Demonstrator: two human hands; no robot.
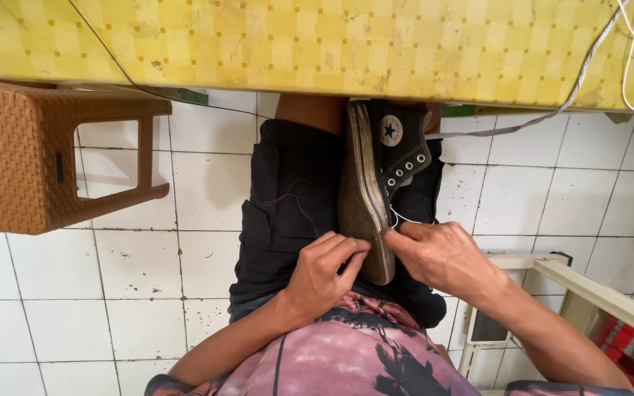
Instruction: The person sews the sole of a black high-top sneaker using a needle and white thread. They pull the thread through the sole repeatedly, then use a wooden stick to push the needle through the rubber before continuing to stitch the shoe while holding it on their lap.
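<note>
Down nearest the camera, the person's pink-and-black shirt (346,352) fills the bottom edge, with both forearms reaching forward over the lap. The left hand (324,275) curls its fingers (350,249) tightly around the near end of the shoe (376,183), pressing on the worn sole (361,198). The right hand (442,253) has its fingers (398,236) pinched narrow at the sole's edge, right where a thin white thread (398,218) shows, so the step in hand appears to be stitching or working the seam between sole and upper. The next move probably calls for a steady left grip while the right hand keeps the thread taut along the edge.

The shoe, a black high-top sneaker, lies on the black shorts (288,213) between the thighs, turned on its side. Its long axis runs away from the body, one end at the hands and the other pointing toward the yellow checked surface (295,44). Farther left stands a brown woven stool (31,161) on the white tiled floor (111,293).
</note>
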